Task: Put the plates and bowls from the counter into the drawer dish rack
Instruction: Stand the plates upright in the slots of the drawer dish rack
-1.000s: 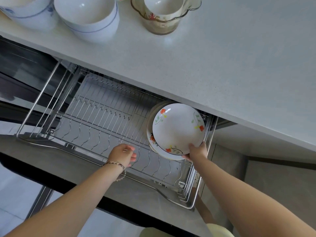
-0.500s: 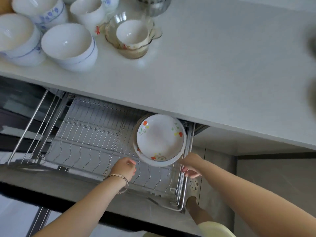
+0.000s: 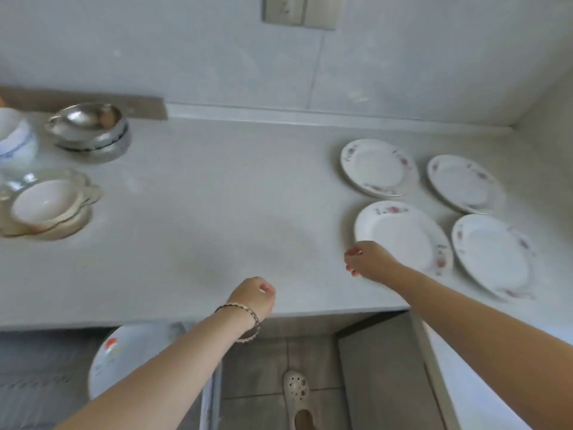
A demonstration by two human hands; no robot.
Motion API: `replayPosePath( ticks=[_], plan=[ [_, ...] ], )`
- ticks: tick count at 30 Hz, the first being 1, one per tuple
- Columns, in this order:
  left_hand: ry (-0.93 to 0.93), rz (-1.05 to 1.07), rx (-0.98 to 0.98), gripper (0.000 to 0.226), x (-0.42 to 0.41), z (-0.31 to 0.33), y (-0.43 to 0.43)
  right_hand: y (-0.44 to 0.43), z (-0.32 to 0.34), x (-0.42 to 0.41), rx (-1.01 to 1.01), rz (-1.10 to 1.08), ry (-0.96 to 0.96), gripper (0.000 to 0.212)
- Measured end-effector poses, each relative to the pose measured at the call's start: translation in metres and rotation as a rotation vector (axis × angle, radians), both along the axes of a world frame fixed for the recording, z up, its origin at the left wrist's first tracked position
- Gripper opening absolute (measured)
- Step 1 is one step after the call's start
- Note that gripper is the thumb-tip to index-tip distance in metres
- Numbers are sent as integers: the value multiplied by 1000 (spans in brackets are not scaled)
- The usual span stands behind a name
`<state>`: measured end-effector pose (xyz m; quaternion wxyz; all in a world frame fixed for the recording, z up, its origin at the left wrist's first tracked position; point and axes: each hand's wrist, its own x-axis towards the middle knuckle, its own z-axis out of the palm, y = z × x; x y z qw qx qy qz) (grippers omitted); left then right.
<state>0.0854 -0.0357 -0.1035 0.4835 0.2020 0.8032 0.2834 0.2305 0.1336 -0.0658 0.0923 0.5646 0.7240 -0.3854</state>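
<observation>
right hand [image 3: 370, 259]: hovers at the left rim of the near-left plate [image 3: 403, 237]. The fingers are loosely curled with the thumb apart from them, pinching nothing. Can't tell if it's touching the rim yet.
left hand [image 3: 254, 294]: hangs over the counter [image 3: 217, 212] near its front edge, fingers loosely curled in, nothing in it.
where the plate is: on the right part of the counter, nearest of four laid out flat. The others [image 3: 378, 167] [image 3: 463, 183] [image 3: 493, 254] sit just beside it.
step in hand: looks like picking up that plate.
doing it well: probably slide the fingertips under the rim with the thumb on top and tip it up off the slick top, not drag it into the neighbour on its right.
which way it points: face up and dead flat. It's round, so there's no real long axis.
drawer rack [image 3: 31, 383]: lower left, blurry, with a floral plate [image 3: 124, 355] already in it. The next one likely has to go in on edge too.
</observation>
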Motion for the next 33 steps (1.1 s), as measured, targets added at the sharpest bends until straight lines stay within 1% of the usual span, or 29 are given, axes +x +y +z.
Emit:
replayPosePath(
  ticks=[1,4,5,7,9,11,13,17,20,23,25,27,28,30,33],
  plan=[
    [-41,18,1,21,15,1,25,26,1,15,70,-19,-29,16],
    [-187,104,-23,17,59,0,95,93,0,54,203,-73,-134,34],
    [-226,129,-32,23,72,-2,114,112,-1,65,212,-78,-165,39],
    [-259,147,-56,42,94,-9,146,146,-8,84,209,-70,-225,49],
    [-256,175,-106,50,108,-21,170,173,-17,96,191,-39,-285,60],
    [-301,198,-124,42,119,-31,187,193,-27,101,151,-20,-305,65],
    [-315,198,-132,35,127,-40,200,206,-37,102,128,-15,-308,64],
    [-300,311,-154,35,130,-57,216,219,-56,98,68,-45,-296,70],
    [-235,299,-185,36,130,-64,218,224,-55,95,24,-86,-279,70],
    [-242,349,-197,31,119,-67,207,217,-50,88,20,-37,-266,67],
    [-237,392,-195,24,104,-61,194,204,-43,77,40,1,-241,66],
    [-208,417,-165,12,82,-48,175,187,-35,59,44,24,-186,68],
    [-180,427,-153,12,69,-39,162,176,-29,48,36,36,-148,67],
    [-80,433,-127,19,42,-24,131,149,-15,22,9,71,-67,66],
    [91,458,-120,10,4,-4,72,96,1,-21,-28,154,27,56]
  ],
)
